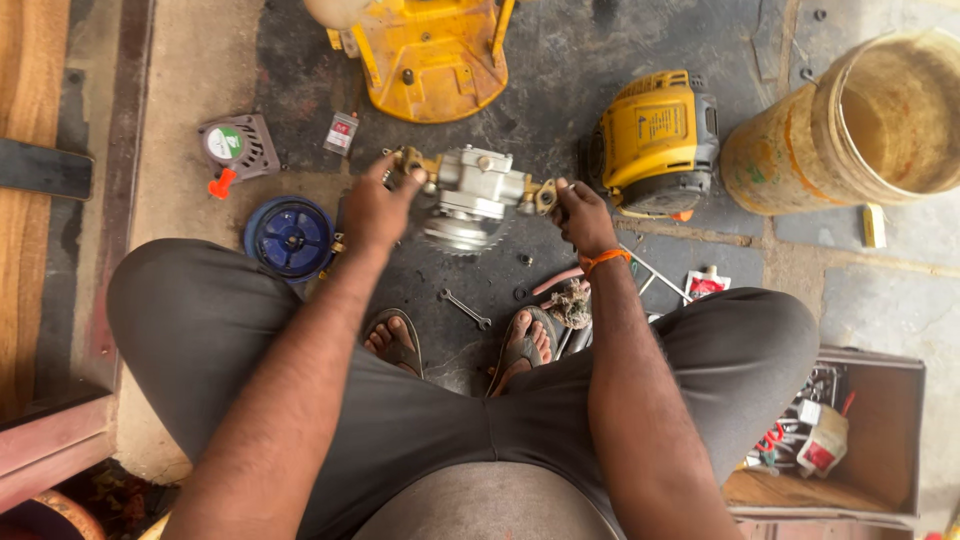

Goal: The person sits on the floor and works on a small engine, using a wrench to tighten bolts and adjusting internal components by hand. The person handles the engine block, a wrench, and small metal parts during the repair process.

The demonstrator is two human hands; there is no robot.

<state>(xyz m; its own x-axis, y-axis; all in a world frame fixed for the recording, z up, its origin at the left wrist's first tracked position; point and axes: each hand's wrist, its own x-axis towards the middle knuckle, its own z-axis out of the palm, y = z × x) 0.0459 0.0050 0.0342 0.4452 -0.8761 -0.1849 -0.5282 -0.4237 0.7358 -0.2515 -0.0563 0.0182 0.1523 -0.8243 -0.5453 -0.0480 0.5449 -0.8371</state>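
A grey metal pump body (470, 198) with brass fittings at both ends rests on the dark, oily floor between my feet. My left hand (375, 208) grips the brass fitting on its left end. On the other side, my right hand (583, 217), with an orange band on the wrist, holds the brass fitting at the right end. A toothed gear ring shows under the pump body. A small spanner (466, 309) lies on the floor just in front of my sandalled feet.
A yellow machine cover (432, 55) lies at the top, a yellow engine housing (657, 142) to the right, and a stained bucket (850, 125) further right. A blue round cover (290, 238) and a grey starter cover (238, 148) sit left. An open toolbox (835, 435) stands at lower right.
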